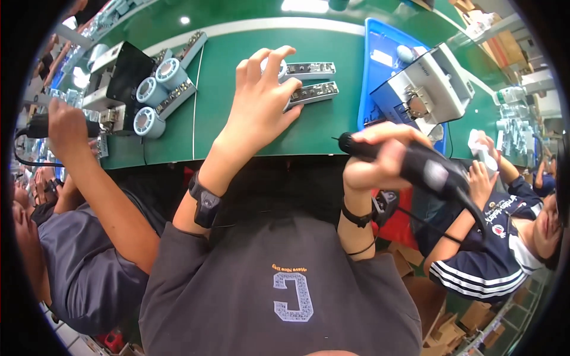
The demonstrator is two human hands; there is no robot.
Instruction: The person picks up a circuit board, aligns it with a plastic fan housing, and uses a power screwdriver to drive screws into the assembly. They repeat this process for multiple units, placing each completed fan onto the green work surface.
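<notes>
Left hand: fingers spread over two slim grey housings with exposed circuit boards, midway along the green worktop; whether it grips is indeterminable. Right hand: clenched around a black cylindrical power screwdriver at the worktop's near edge.

Left hand hides the near ends of two grey circuit bars and much of a pale round part behind its fingers, so grip or mere touch can't be told. Right hand is motion-blurred and covers part of the black power driver, its label smeared; the white machine blocks part of the blue tray. Left co-worker and right co-worker get cut by the dark rim, clear pieces far right too small to identify.
</notes>
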